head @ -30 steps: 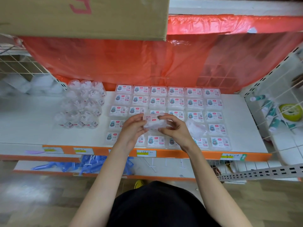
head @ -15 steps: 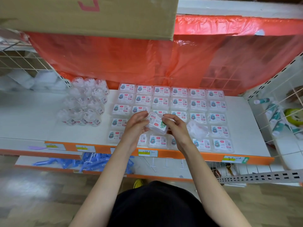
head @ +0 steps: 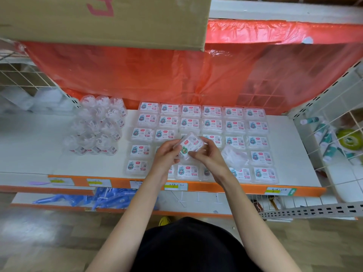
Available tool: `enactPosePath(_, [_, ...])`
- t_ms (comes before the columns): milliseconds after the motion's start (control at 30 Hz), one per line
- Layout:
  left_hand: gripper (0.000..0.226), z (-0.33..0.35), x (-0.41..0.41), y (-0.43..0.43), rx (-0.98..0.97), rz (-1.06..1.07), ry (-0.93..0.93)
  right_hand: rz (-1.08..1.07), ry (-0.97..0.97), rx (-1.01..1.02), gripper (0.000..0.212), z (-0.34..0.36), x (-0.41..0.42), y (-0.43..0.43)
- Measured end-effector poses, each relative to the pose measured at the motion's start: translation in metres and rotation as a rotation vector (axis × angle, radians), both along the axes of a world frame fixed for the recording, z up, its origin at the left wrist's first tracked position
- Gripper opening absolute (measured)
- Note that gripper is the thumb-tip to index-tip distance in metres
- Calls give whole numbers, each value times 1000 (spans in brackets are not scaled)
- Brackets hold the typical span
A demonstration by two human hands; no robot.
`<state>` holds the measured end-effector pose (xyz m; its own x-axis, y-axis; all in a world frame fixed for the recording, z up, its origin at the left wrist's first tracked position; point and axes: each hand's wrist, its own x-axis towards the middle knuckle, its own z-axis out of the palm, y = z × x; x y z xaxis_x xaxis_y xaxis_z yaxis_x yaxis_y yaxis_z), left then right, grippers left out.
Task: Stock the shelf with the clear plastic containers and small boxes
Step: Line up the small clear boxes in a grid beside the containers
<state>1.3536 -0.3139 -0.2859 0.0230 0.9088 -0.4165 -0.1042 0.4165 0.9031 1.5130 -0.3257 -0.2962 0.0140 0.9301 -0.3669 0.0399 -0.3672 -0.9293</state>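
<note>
A small clear box with a white, red and green label is tilted above the shelf, label up. My left hand grips its left side and my right hand pinches its right and lower edge. Under and around my hands, several identical small boxes lie flat in rows on the white shelf. A cluster of clear round containers stands to the left of the rows. A crumpled clear wrapper lies among the boxes just right of my right hand.
Red plastic sheeting hangs behind the shelf, and a cardboard box overhangs above. Wire racks with tubes and a green roll stand on the right. Blue packets lie on the lower shelf. The orange shelf edge carries price tags.
The box in my hands has turned from lying flat between my fingers to tilted with its label facing up. Both hands stayed over the middle of the rows.
</note>
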Motion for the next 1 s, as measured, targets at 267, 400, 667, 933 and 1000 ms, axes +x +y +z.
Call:
enactPosePath(267, [22, -6, -12, 14, 4, -177, 136, 306, -528, 412, 58, 4, 12, 10])
enactPosePath(400, [22, -13, -9, 11, 197, -149, 427, 204, -676, 445, 54, -2, 12, 11])
enactPosePath(667, [34, -51, -28, -9, 531, -288, 1147, -20, -804, 276, 58, -8, 9, 36])
enactPosePath(933, [50, -65, -24, -19, 574, -359, 1201, 76, -864, 249, 48, -14, -13, 49])
enactPosePath(1000, [50, -64, -24, -20, 575, -366, 1210, 71, -868, 233, 43, -16, -15, 49])
